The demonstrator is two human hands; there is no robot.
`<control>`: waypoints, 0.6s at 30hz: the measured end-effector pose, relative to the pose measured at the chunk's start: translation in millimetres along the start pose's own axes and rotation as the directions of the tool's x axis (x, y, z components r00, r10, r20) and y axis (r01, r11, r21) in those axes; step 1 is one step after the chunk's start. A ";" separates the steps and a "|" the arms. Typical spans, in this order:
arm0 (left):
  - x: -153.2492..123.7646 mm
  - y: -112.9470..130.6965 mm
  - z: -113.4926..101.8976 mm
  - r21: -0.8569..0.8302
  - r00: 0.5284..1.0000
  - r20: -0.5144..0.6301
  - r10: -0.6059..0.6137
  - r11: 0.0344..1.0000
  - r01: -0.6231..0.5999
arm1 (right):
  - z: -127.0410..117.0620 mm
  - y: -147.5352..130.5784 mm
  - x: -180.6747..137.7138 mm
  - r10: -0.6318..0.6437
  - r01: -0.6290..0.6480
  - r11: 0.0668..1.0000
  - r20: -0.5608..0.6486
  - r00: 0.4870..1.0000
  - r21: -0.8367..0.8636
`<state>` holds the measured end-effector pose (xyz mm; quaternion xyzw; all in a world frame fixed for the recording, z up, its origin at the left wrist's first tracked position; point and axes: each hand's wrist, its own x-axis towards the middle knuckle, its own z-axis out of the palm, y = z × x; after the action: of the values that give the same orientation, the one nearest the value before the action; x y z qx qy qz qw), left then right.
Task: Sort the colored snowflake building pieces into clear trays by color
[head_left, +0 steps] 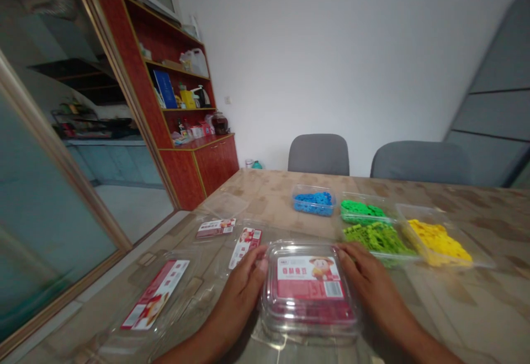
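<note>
I have the clear, squarish, red-and-white-labelled plastic box (310, 295) directly between my left hand (238, 295) and right hand (370, 275). Both grip its opposite sides, fingers loosely bent, some hidden from me.

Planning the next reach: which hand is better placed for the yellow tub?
Right hand, likely: it's on the side of the box nearer the yellow tub; the left hand is opposite.

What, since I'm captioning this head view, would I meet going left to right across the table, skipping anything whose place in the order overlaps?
Leftmost labelled clear plastic piece, left hand, lidded clear box, right hand, yellow pieces.
</note>
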<state>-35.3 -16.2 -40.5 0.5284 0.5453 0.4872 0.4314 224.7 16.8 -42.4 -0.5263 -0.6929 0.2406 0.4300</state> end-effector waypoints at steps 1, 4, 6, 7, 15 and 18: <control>1.9 -0.3 1.5 -0.022 1.000 0.013 -0.001 1.000 0.001 | 2.2 0.5 -0.4 -0.005 0.005 1.000 0.004 1.000 -0.013; 4.6 -2.3 5.9 -0.130 0.994 0.077 -0.082 0.987 0.092 | 6.3 2.7 -1.4 0.016 -0.016 1.000 0.009 1.000 -0.004; 2.5 -2.7 7.8 -0.172 0.982 0.121 -0.147 0.971 0.167 | 5.0 4.6 -3.8 0.040 -0.040 0.999 -0.008 0.999 0.026; 0.2 -2.3 8.5 -0.183 0.976 0.139 -0.167 0.964 0.191 | 3.3 5.5 -5.6 0.062 -0.062 0.997 -0.011 0.998 0.050; -16.8 -0.9 16.4 -0.318 0.933 0.320 -0.168 0.908 0.272 | -3.0 10.8 -20.2 0.246 -0.236 0.936 -0.005 0.969 0.260; -17.4 -7.3 17.5 -0.336 0.936 0.307 -0.172 0.901 0.276 | 3.1 12.6 -23.3 0.282 -0.269 0.905 0.007 0.959 0.329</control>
<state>-18.0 -32.0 -51.1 0.4311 0.4361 0.4519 0.6479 230.5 -0.5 -61.9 -0.5450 -0.5531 0.3995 0.4872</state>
